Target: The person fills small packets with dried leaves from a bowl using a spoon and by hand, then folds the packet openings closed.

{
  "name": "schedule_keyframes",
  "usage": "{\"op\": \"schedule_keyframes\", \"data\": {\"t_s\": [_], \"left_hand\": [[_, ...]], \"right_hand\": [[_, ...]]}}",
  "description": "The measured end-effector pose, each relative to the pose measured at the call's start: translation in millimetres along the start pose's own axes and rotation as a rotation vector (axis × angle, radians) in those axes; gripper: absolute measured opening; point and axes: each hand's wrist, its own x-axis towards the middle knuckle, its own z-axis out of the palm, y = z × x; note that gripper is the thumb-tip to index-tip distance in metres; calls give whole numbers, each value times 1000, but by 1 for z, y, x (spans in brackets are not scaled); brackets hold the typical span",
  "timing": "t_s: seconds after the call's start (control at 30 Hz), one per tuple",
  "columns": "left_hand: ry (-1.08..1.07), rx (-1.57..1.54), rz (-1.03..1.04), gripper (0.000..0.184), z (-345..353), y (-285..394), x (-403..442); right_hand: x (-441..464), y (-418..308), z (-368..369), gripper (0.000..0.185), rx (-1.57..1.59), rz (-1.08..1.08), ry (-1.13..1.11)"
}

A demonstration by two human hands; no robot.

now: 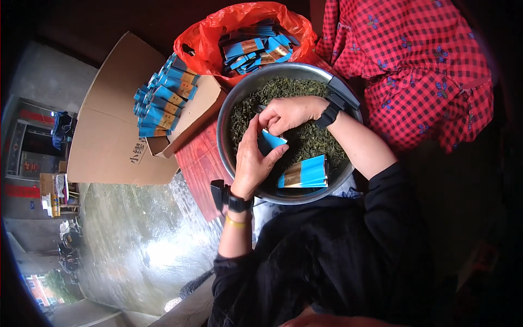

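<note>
Over a wide metal basin [222, 136] of dark green dried leaves [310, 143], which look like tea, my left hand [251, 155] grips a small blue packet [271, 143] between thumb and fingers. My right hand [291, 113] is closed right at the packet's upper end, its fingertips curled inward. What those fingers hold, if anything, is hidden. A stack of flat blue and gold packets [305, 172] lies on the leaves at the basin's near side, below my hands.
Behind the basin, a red plastic bag [202, 34] contains many flat packets. Several plump blue and gold packets [166, 98] stand in rows in an open cardboard box [103, 125] at left. Red checked cloth [403, 71] hangs at right. A red wooden surface [200, 171] lies beneath.
</note>
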Motion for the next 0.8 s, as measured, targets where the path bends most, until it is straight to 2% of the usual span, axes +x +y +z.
{"op": "schedule_keyframes", "data": {"t_s": [0.13,0.33,0.43,0.5,0.53,0.63,0.8], "left_hand": [[31,31,28,88,2,2,-1],[-7,188,107,89,3,7,-2],[105,232,84,88,4,5,-4],[133,183,29,82,3,6,-4],[135,182,27,82,3,6,-5],[110,214,53,76,2,5,-4],[90,122,-20,70,1,4,0]], "right_hand": [[3,3,5,10,-36,-10,10],[12,11,18,16,-48,110,1],[15,18,18,18,-79,60,104],[13,18,18,13,113,78,192],[11,16,17,13,112,78,190],[9,11,15,12,20,117,88],[12,8,17,11,-133,107,147]]}}
